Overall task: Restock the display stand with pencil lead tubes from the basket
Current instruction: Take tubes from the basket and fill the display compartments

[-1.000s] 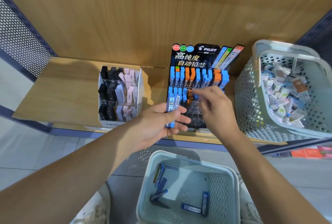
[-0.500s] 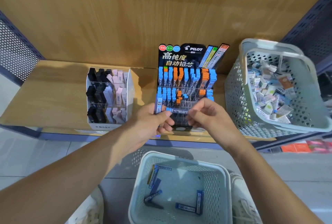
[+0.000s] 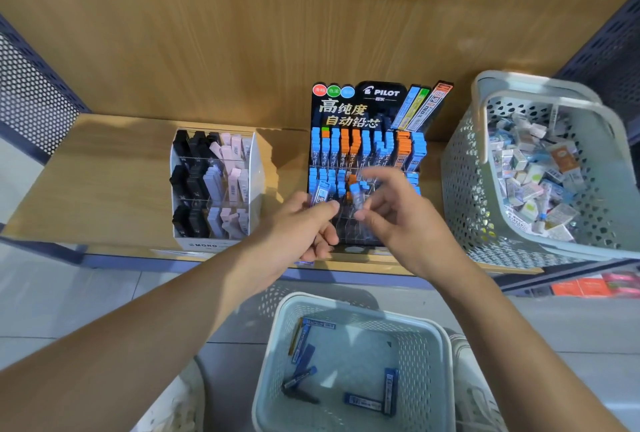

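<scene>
Progress: we're midway, leaning late. The display stand [image 3: 363, 154] sits on the wooden shelf [image 3: 104, 182], between the eraser box [image 3: 214, 185] on the left and a big basket of mixed erasers [image 3: 485, 126] on the right. Its far row looks packed with blue and orange caps. The second row is filled on the left and patchy toward the middle and right. The nearest clear slots look bare, though our hands cover part of them.

Left to do: the basket [image 3: 277, 327] on the floor, near us, has roughly six pencil lead tubes [image 3: 363, 400] lying loose on its bottom. On top of that there is whatever we hold now.

Left hand [image 3: 298, 227]: fingers [image 3: 320, 241] curled, thumb across the front, gripping a small bunch of tubes [image 3: 322, 194] upright, just in front of the stand's left side. We can't tell the exact count.

Right hand [image 3: 398, 220]: thumb and fingertips pinch a single blue-capped tube [image 3: 356, 196], cap up, in front of the stand's middle slots. The other fingers are spread loosely and motion-blurred, so we can't say exactly which ones touch the tube. The tube isn't seated in a slot yet. Our guess is that it goes into a middle gap next.
</scene>
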